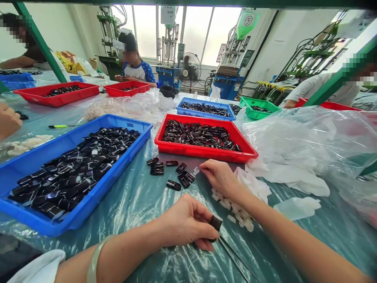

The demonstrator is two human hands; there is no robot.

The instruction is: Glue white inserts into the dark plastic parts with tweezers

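My left hand [191, 224] is closed, pinching a small black plastic part [216, 223] between thumb and fingers. Two thin metal rods [235, 257], like tweezers, run from just beneath that part toward the bottom edge; whether the hand grips them too is unclear. Farther forward, my right hand [219, 177] has its fingertips pressed together beside some tiny clear-white bits [196, 170]; what it pinches, if anything, is too small to make out. Several glossy black parts [184, 179] lie loose on the plastic sheet to its left. White translucent pieces [235, 212] are scattered under my right forearm.
A blue tray [144, 135] of black parts stands at left, a red tray [206, 151] of them ahead. Crumpled clear plastic bags [306, 145] and a small translucent bottle [297, 207] lie at right. Other people sit around the table; one co-worker's hand [8, 122] shows at left.
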